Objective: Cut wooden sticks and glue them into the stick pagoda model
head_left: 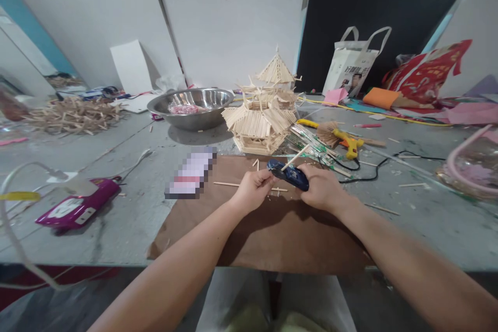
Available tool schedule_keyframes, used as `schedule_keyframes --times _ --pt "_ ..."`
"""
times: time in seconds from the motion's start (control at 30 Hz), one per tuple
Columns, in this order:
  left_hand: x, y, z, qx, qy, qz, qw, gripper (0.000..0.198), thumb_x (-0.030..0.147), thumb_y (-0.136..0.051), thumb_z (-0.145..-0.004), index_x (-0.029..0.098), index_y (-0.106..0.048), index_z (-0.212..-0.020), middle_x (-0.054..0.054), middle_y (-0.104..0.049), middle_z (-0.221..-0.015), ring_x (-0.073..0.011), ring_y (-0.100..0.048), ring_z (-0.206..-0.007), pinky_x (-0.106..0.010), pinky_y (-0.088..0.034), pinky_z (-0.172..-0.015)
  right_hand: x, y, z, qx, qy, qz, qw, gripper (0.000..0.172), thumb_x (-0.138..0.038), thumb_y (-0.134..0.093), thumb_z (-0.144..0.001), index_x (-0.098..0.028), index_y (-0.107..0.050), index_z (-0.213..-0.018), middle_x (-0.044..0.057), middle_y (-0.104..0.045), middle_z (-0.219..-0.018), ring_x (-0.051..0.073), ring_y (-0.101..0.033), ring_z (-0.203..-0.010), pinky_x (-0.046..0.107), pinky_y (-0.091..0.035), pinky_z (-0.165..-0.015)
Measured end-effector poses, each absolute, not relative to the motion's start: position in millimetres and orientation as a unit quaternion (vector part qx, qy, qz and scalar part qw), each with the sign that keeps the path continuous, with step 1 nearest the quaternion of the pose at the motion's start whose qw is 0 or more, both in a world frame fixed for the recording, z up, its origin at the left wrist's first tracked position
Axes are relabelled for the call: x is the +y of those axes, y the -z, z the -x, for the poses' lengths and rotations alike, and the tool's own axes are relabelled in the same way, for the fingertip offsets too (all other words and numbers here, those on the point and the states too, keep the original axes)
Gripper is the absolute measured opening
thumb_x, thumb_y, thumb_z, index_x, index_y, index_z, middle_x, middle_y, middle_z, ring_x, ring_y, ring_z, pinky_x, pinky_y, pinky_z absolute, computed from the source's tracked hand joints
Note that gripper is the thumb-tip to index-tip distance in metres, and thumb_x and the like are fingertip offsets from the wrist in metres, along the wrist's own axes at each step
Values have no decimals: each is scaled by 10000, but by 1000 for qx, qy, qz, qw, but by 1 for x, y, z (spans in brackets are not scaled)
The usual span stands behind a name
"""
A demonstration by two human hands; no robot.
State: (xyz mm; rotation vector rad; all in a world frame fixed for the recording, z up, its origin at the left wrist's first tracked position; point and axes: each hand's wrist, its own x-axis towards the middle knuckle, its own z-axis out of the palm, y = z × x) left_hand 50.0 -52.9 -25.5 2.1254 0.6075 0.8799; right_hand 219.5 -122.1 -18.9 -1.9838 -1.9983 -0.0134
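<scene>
My right hand is closed around a dark blue hand tool with a black front end, held just above a brown sheet. A thin wooden stick slants across the tool, its upper end pointing to the right. At the stick's lower end, my left hand is pinched shut; its fingertips touch the tool's front end and hide what lies between them. More thin sticks lie on the sheet by my left hand. Behind both hands stands a pavilion model made of sticks.
Left of the sheet lie a blurred phone and a purple power strip. A steel bowl and a stick pile stand farther back. At right are a yellow glue gun, its black cord and a pink-rimmed basket.
</scene>
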Motion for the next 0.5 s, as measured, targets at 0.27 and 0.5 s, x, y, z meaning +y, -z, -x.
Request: schedule_keyframes --times 0.27,0.5 --pt "-48 21 -44 246 -355 -884 178 235 211 -377 -789 132 -596 -822 -5 -554 -604 -98 -500 -564 -178 -374 -533 -113 16 -216 -732 10 645 220 503 -206 -482 -600 -150 -422 -1097 108 -555 -1008 239 -520 -889 329 -398 -726" --pt "-46 19 -40 215 -377 -898 69 253 197 -359 -797 132 -576 -909 -78 -637 -812 -141 -585 -734 -218 -427 -632 -110 14 -218 -757 -38 601 252 546 -156 -464 -590 -148 -379 -1129 113 -528 -1033 234 -499 -930 345 -396 -766"
